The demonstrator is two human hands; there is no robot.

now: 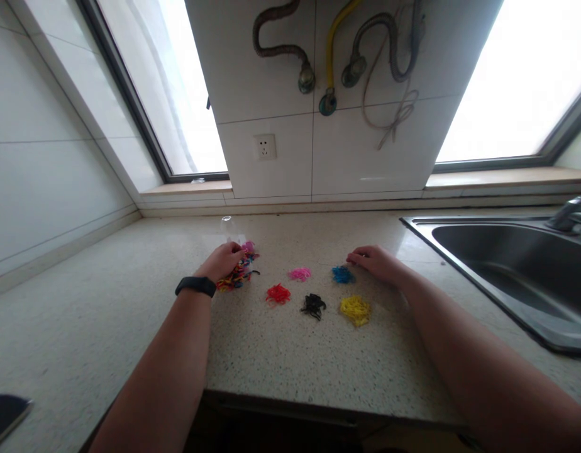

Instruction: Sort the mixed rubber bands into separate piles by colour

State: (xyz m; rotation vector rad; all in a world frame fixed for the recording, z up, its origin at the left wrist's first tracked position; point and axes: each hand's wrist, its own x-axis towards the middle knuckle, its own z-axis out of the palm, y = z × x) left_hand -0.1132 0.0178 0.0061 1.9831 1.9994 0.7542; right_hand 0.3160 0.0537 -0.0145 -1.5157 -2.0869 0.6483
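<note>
My left hand (226, 260), with a dark band on its wrist, rests against a mixed heap of colourful small rubber bands (234, 278). Its fingers are curled together at the heap's upper edge, and what they pinch is hidden. Beyond the blue rubber bands (343, 274), to their upper right, my right hand (371, 260) hovers low with thumb and fingertips pressed together; anything between them is too small to make out. Separate little piles lie between the hands: pink rubber bands (300, 274), red rubber bands (278, 294), black rubber bands (314, 306) and yellow rubber bands (355, 310).
A clear cup (227, 228) stands behind my left hand. To the right, a steel sink (453, 277) with a faucet (573, 211) is set into the speckled counter (271, 358). A dark flat object (7, 415) lies at lower left. Pipes and a socket (265, 146) are on the tiled wall.
</note>
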